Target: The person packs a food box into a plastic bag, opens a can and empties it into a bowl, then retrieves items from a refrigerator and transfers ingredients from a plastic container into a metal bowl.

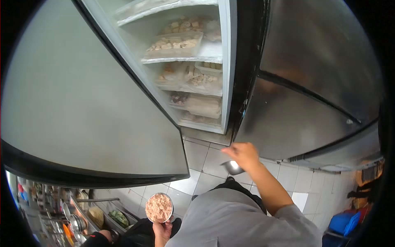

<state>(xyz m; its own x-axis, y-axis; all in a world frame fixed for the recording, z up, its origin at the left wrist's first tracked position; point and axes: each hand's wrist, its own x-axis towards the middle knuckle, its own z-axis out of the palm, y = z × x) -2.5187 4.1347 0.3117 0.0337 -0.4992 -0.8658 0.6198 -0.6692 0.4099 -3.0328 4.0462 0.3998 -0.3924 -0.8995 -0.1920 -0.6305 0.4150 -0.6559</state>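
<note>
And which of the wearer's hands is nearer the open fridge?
Right. In the picture, the right hand is just below the lower right corner of the open fridge; the left hand, holding a bowl, is farther off, at the bottom.

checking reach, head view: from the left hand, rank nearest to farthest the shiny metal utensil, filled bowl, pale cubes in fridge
1. Filled bowl: in the left hand.
2. Shiny metal utensil: at the right hand.
3. Pale cubes: on a fridge shelf, ahead.
</note>
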